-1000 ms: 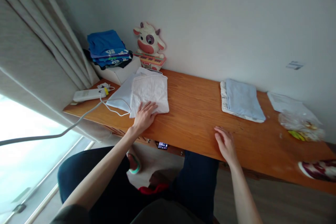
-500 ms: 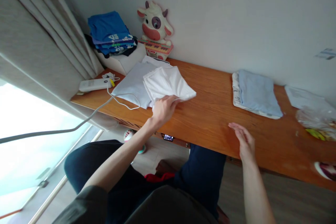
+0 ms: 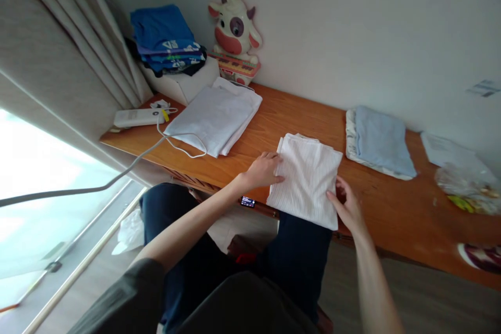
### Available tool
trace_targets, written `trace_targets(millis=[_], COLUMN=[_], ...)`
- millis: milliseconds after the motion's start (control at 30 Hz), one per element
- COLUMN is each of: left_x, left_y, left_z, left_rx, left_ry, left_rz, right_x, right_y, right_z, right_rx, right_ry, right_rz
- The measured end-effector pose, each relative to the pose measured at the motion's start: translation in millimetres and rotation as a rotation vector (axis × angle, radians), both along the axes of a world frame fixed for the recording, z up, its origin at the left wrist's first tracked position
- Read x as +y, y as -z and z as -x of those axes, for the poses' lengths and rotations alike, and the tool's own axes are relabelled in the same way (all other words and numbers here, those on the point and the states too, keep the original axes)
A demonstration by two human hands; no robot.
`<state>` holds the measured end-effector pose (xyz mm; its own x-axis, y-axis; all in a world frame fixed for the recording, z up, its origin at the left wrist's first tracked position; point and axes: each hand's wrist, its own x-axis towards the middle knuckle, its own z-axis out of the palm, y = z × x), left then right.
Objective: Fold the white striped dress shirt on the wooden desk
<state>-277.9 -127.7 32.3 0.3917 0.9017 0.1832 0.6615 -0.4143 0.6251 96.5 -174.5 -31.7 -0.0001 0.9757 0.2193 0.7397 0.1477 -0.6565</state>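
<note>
A folded white cloth with thin stripes (image 3: 307,180) lies at the front of the wooden desk, its lower edge reaching over the desk's edge. My left hand (image 3: 265,171) is at its left side, fingers and thumb closed on the edge. At the opposite side, my right hand (image 3: 349,207) has its thumb against the right edge with the fingers curled beside it; the fingertips are partly hidden. Farther left lies a pale, larger folded cloth (image 3: 213,117), touched by neither hand.
Blue folded clothes (image 3: 162,36) are stacked on a white box (image 3: 188,83). A cow toy (image 3: 235,31) leans at the wall. A white device (image 3: 139,117) trails a cable (image 3: 136,164). Rightward are a light blue folded cloth (image 3: 381,138), a plastic bag (image 3: 465,185) and a shoe (image 3: 481,258).
The white striped cloth has moved right, off the pale folded cloth, and now lies flat at the desk's front. My left hand moved right with it; my right hand came to its right edge.
</note>
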Motion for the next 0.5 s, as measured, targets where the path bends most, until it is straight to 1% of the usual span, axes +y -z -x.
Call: trace_targets(millis=[67,133,200,267,367,433,500], left_x=[19.1,38.1,56.0,69.4,75.0,69.3,58.8], left_y=[9.8,15.9,18.1,17.1,11.6,7.0,3.0], left_z=[0.9,-5.9,-14.7,-21.3,-25.3,-26.3,-28.1], left_rx=[0.006,-0.067,-0.118,-0.132,-0.174,-0.229,-0.301], left_ry=[0.005,-0.045,-0.117,-0.12,-0.038,-0.01,-0.012], left_rz=[0.041,0.091,0.122,0.143,0.171,0.149,0.126], right_x=[16.8,37.2,57.6,73.7,83.5,80.1,69.5], right_y=[3.9,5.8,4.3,-1.8,-22.0,-43.3,-68.3], right_z=[-1.7,0.4,6.5,14.3,21.5,21.6,19.6], right_rx=[0.123,0.207,0.198,0.152,0.129,0.094,0.02], right_ry=[0.027,0.033,0.005,-0.03,-0.075,-0.074,-0.056], right_rz=[0.028,0.055,0.063,0.042,-0.009,-0.082,-0.179])
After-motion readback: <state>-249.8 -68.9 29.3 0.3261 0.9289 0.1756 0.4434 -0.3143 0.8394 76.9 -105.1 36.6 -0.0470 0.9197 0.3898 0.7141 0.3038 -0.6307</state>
